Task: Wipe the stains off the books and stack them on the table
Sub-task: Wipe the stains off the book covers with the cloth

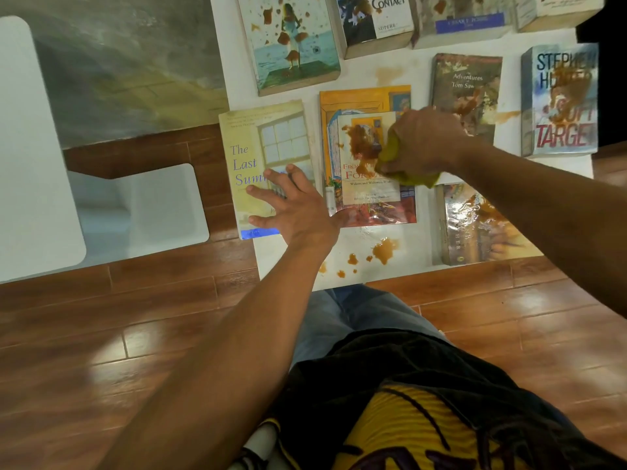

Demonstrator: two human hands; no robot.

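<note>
Stained books [466,93] crowd the table [288,259]; near edge bare.

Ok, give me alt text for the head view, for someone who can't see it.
The right hand grips a yellow-green cloth on a brown stain on the orange book, while the left hand lies flat on the pale yellow book. More stained books lie on the white table.

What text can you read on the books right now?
"The Last Sum…" on the pale yellow window-cover book, partly covered by the left hand.
"CONTACT" on the white-and-blue book.
"Adventures Tom Saw…" on the dark stained book.
"STEPHEN H… TARGET" on the grey-blue book.
Other print is too blurred or stained.
</note>
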